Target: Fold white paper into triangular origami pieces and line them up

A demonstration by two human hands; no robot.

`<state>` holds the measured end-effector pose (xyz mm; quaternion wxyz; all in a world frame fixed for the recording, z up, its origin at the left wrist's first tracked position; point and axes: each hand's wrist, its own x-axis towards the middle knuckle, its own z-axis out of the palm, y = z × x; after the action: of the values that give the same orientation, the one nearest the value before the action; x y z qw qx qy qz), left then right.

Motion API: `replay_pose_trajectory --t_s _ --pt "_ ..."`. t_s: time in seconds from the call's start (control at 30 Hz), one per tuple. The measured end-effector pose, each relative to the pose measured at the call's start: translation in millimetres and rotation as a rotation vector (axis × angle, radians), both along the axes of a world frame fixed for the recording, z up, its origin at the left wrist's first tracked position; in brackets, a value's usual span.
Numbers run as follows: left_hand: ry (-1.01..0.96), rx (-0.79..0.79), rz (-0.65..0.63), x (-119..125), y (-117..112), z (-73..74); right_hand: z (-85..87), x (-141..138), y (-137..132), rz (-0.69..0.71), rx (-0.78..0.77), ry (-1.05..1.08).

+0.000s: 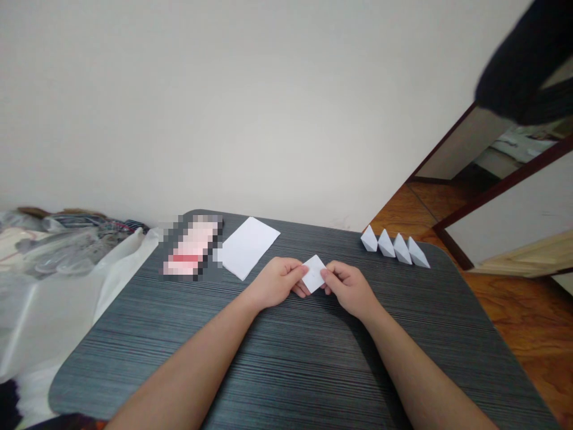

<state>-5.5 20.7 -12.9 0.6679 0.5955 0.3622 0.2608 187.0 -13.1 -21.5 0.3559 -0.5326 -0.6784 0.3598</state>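
A small folded square of white paper [314,275] is held between my two hands, turned so that it looks like a diamond. My left hand [281,280] pinches its left corner, thumb on top and fingers beneath. On the right corner, my right hand [349,286] grips it the same way. Faint crease lines show near the middle of the paper. To the right stand several folded white paper shapes [385,245] with pointed tops, lined up in a row. Left of my hands lies white sheet paper [250,248], flat on the table.
The dark wood-grain table [286,370] stands against a pale wall [268,107]. A pixelated flat object [191,248] lies at its far left. Plastic-wrapped items [71,257] are heaped beyond the left edge. A dark blurred shape [523,65] hangs at upper right, above wooden flooring [514,316].
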Motion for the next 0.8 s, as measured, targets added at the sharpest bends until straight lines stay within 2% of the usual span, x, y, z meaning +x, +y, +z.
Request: replay_pose_trajectory --t_s 0.47,0.7,0.8 --pt "-0.005 0.043 -0.056 0.9 -0.2 -3.5 2.7 -2.6 -1.3 -0.038 0.006 0.020" --pt "0.003 0.061 -0.031 0.1 0.0 -3.4 -3.2 -5.1 0.1 -0.047 -0.119 0.162" --pt "-0.011 0.065 -0.019 0.5 0.5 -3.5 -3.4 -5.0 -0.2 -0.035 -0.148 0.161"
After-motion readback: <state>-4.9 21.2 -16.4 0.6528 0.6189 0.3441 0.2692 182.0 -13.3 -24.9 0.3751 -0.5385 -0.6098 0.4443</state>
